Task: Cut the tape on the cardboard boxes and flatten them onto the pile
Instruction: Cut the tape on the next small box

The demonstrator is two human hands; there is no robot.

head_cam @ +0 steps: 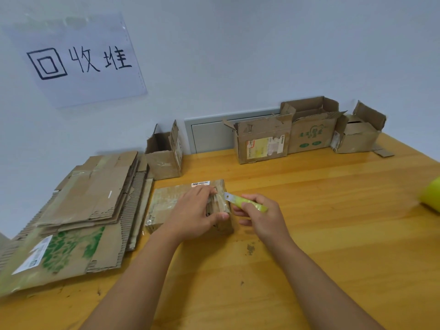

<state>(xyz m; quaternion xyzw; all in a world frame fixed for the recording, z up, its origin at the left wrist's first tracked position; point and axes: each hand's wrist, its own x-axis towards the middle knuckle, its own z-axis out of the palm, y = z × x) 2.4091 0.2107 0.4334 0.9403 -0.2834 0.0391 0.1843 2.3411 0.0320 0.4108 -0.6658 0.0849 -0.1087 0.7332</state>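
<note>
A small taped cardboard box (164, 203) lies on the wooden table (333, 222) in front of me. My left hand (192, 213) grips its right end, fingers over the top and thumb on the near side. My right hand (259, 215) holds a yellow-green utility knife (245, 201), whose blade tip touches the box's right end near my left fingertips. The pile of flattened cardboard (90, 203) lies to the left of the box.
An open box (164, 156) stands behind the taped one. Three more open boxes (307, 132) line the wall at the back right. A yellow-green object (431, 194) sits at the right edge. A paper sign (78, 60) hangs on the wall.
</note>
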